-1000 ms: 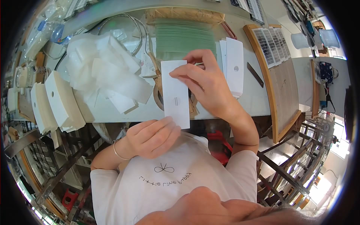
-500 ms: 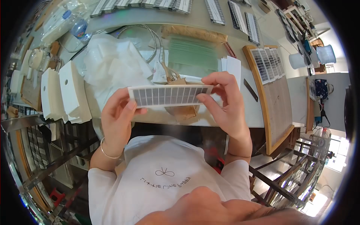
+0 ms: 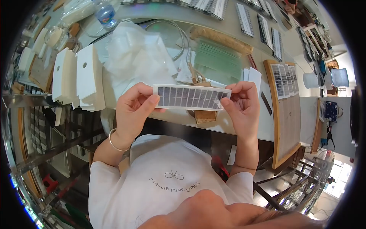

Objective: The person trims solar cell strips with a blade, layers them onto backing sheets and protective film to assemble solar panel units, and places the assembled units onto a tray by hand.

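Observation:
A narrow panel with a dark gridded face and white border (image 3: pixel 190 97) is held up level in front of my chest, face toward me. My left hand (image 3: pixel 136 106) pinches its left end between thumb and fingers. Its right end is gripped by my right hand (image 3: pixel 244 107), the thumb on the front face. Behind the panel, partly hidden by it, lies a brown block or roll of tape (image 3: pixel 206 116). Beyond that sits a stack of greenish glass sheets (image 3: pixel 216 59).
Crumpled translucent sheets (image 3: pixel 137 53) lie left of the glass. White slabs with holes (image 3: pixel 87 76) stand at the left. At right are a wood-framed tray (image 3: pixel 285 129) holding gridded panels and a dark metal strip (image 3: pixel 266 104). More panels (image 3: pixel 244 19) lie at the back.
The white piece I held upright now lies crosswise with its gridded face showing, an end in each hand. Over the last half second, hands and panel shifted right in view as the camera view turned.

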Available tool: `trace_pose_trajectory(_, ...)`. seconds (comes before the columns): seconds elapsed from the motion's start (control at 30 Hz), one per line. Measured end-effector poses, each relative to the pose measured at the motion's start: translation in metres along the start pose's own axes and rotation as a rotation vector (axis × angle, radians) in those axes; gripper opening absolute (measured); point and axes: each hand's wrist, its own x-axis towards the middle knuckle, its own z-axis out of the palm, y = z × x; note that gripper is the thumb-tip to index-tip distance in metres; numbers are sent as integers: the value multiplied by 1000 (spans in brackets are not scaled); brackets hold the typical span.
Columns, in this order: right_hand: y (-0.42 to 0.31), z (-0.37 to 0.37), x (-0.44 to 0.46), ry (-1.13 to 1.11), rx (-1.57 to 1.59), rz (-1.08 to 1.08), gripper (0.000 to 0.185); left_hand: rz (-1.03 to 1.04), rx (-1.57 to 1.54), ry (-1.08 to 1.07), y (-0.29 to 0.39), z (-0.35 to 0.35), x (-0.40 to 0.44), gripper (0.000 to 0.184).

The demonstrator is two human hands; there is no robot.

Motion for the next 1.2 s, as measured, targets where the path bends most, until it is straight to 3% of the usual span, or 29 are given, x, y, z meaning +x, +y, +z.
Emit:
trace_pose_trajectory(0.3,5,-9,3,-59,35,115,25,34,13,10,-3,2,0,4)
trace_pose_trajectory(0.5,4,-4,2,-33,54,82,17,5,-13,13,-7,1,-1,3)
trace_pose_trajectory(0.73,2,-6,-1,-13,49,76,17,-96,-25,114,-15,-1,-2,2)
trace_pose_trajectory(1.13,-1,-17,-15,-25,73,105,15,-105,2,52,-20,7,-2,4)
trace_pose_trajectory(1.2,1,-20,-17,-12,77,132,23,-106,-6,25,-23,9,-2,4)
